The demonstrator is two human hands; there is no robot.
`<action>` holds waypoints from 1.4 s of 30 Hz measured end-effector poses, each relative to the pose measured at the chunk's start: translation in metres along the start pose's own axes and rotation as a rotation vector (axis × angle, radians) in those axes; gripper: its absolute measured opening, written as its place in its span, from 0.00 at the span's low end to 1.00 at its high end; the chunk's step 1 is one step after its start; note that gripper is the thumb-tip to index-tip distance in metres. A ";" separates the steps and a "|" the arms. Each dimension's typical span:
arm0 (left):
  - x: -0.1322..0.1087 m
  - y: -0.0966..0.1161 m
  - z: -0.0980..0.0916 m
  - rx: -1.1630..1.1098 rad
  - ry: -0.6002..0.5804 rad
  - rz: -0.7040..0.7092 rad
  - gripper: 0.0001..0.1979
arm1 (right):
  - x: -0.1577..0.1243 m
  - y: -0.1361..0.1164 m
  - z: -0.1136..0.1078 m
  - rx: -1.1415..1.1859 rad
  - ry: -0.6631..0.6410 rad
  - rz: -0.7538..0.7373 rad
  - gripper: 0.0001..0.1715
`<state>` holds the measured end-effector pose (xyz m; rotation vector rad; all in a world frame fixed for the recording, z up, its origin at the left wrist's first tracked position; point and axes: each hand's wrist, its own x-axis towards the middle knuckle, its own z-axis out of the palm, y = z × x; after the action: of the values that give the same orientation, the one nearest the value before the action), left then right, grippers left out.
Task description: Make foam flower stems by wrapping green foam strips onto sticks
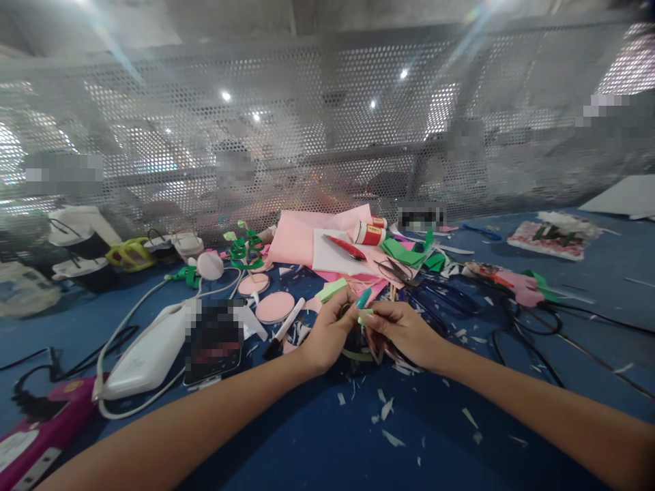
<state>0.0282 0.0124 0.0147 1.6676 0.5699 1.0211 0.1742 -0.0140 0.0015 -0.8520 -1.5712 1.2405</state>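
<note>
My left hand [332,329] and my right hand [402,329] meet just above the blue tabletop, fingers pinched together. Between the fingertips shows a small light green piece of paper [365,316], gripped from both sides. A teal, nail-shaped tip [364,298] sticks up at my left thumb. Behind my left hand lies a light green paper strip [332,289]; whether the hand touches it I cannot tell. Scissors [402,273] with dark blue handles lie beyond my right hand. Pink paper discs [275,307] and a dark-tipped brush [284,327] lie left of my hands.
Pink paper sheets [291,239], a red-and-white roll [369,233] and green scraps [404,251] are heaped ahead. A white power bank [148,351], a phone [213,341] and a magenta power strip [48,429] sit left with cables. Paper shreds [387,409] litter the front. Perforated metal stands behind.
</note>
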 end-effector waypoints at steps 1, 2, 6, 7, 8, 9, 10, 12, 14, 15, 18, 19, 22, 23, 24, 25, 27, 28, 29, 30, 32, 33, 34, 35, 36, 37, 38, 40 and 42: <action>-0.001 0.000 0.000 -0.019 -0.032 -0.019 0.14 | 0.001 0.001 0.000 0.009 0.012 0.000 0.21; -0.001 0.000 0.000 -0.023 -0.057 -0.033 0.14 | 0.001 0.001 -0.001 0.018 0.024 0.001 0.20; -0.002 0.000 -0.002 0.122 -0.049 0.060 0.12 | 0.002 -0.001 -0.002 0.044 0.032 0.029 0.19; -0.002 0.001 -0.002 0.155 -0.047 0.095 0.11 | 0.002 -0.002 -0.001 0.057 0.027 0.051 0.19; -0.002 0.001 -0.002 0.173 -0.056 0.118 0.10 | 0.002 -0.003 -0.001 0.075 0.022 0.078 0.19; -0.003 0.002 -0.002 0.182 -0.073 0.130 0.09 | 0.002 -0.004 -0.001 0.094 0.018 0.109 0.20; -0.003 0.003 -0.002 0.190 -0.089 0.136 0.08 | 0.002 -0.005 0.000 0.114 0.018 0.141 0.20; -0.004 0.005 -0.001 0.221 -0.111 0.150 0.08 | 0.002 -0.006 0.001 0.144 0.021 0.194 0.21; -0.006 0.006 -0.001 0.260 -0.121 0.177 0.09 | 0.002 -0.005 0.001 0.172 0.017 0.224 0.22; -0.006 0.007 -0.001 0.276 -0.130 0.195 0.11 | 0.002 -0.004 0.001 0.190 0.006 0.234 0.22; -0.007 0.006 -0.001 0.312 -0.172 0.251 0.14 | 0.000 0.000 0.000 0.235 -0.041 0.249 0.23; -0.007 0.005 -0.001 0.322 -0.175 0.268 0.15 | 0.000 0.001 0.000 0.239 -0.058 0.255 0.23; -0.008 0.002 -0.001 0.336 -0.136 0.312 0.15 | 0.000 -0.001 0.001 0.240 -0.080 0.254 0.22; -0.008 0.001 -0.001 0.335 -0.115 0.319 0.14 | 0.000 -0.003 0.003 0.239 -0.071 0.241 0.22; -0.009 0.000 -0.001 0.333 -0.098 0.324 0.13 | 0.000 -0.005 0.004 0.235 -0.059 0.224 0.22; -0.010 0.000 -0.001 0.327 -0.082 0.327 0.12 | 0.000 -0.006 0.005 0.224 -0.050 0.206 0.23; -0.011 0.002 -0.001 0.325 -0.070 0.335 0.14 | -0.001 -0.007 0.006 0.193 -0.020 0.172 0.23; -0.012 0.003 0.000 0.336 -0.083 0.346 0.15 | -0.002 -0.006 0.006 0.169 -0.013 0.152 0.23; -0.012 0.005 0.001 0.354 -0.105 0.359 0.16 | -0.002 -0.005 0.005 0.137 -0.015 0.126 0.23; -0.013 0.007 0.002 0.372 -0.128 0.372 0.17 | -0.003 -0.003 0.005 0.101 -0.021 0.095 0.23; -0.013 0.010 0.005 0.380 -0.145 0.386 0.18 | -0.004 0.002 0.004 0.033 -0.032 0.036 0.23; -0.013 0.011 0.006 0.361 -0.125 0.387 0.18 | -0.003 0.004 0.004 0.012 -0.033 0.015 0.23; -0.012 0.011 0.008 0.330 -0.089 0.383 0.18 | -0.003 0.005 0.004 0.009 -0.014 -0.004 0.21; -0.011 0.011 0.010 0.291 -0.042 0.375 0.18 | -0.002 0.007 0.004 0.020 0.016 -0.020 0.20; -0.010 0.010 0.011 0.253 0.012 0.361 0.17 | -0.002 0.007 0.005 0.029 0.040 -0.032 0.20; -0.009 0.009 0.012 0.225 0.068 0.337 0.17 | -0.001 0.007 0.005 0.030 0.067 -0.051 0.21; -0.008 0.008 0.012 0.208 0.125 0.302 0.17 | 0.000 0.006 0.005 0.023 0.094 -0.075 0.23; -0.005 0.005 0.011 0.198 0.217 0.215 0.16 | 0.000 0.003 0.004 -0.002 0.133 -0.120 0.28; -0.003 0.003 0.009 0.201 0.268 0.138 0.15 | 0.000 -0.001 0.002 -0.008 0.158 -0.129 0.31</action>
<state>0.0342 0.0043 0.0162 1.7767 0.7617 1.3361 0.1721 -0.0149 0.0022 -0.8202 -1.4808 1.0500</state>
